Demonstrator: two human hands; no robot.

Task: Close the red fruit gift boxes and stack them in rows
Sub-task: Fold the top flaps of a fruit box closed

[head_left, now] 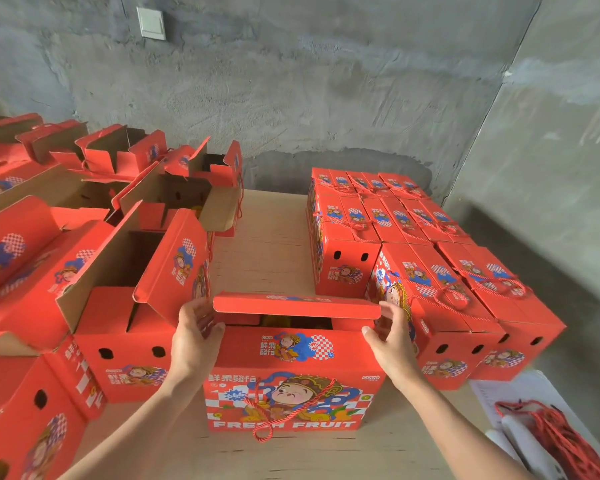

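Head view: a red printed cardboard fruit gift box (291, 375) stands mid near edge of the wooden desk (267, 244), its top lid flap (297, 306) half lowered. The left hand (196, 336) and right hand (392, 337) each grip one flap end. Open red boxes (125, 358) crowd just beside its left (flaps up); closed red boxes (347, 268) sit in rows toward the far right corner. A bundle of red cords (551, 434) lies at the near right corner.

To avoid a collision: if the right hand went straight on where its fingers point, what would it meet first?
The right hand grips the end of the top flap. Past that, it would probably meet the closed box just behind, though depth is unclear.
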